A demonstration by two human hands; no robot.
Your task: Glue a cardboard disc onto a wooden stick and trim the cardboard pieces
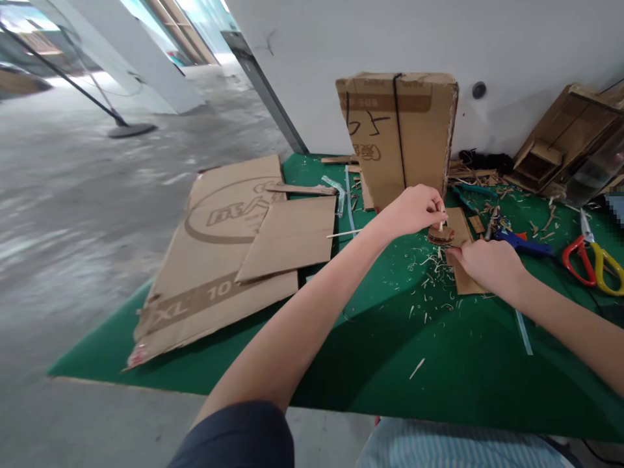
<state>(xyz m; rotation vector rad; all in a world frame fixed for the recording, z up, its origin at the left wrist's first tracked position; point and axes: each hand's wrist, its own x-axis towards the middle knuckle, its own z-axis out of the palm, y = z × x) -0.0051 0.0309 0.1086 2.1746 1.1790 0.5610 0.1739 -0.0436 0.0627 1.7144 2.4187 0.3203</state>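
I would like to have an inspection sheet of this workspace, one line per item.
Surface: green tabletop, pale shavings scattered near the hands.
Job's things: cardboard disc with a thin stick standing on it.
Clutter: scissors, blue-handled tool, cardboard sheets.
Hands: left hand pinches the stick; right hand is at the disc's edge, grip hidden.
Cables: dark line at lower right, possibly a cable.
Surroundings: white wall behind, grey floor at left.

"XL", "10" on flat cardboard (207,260)
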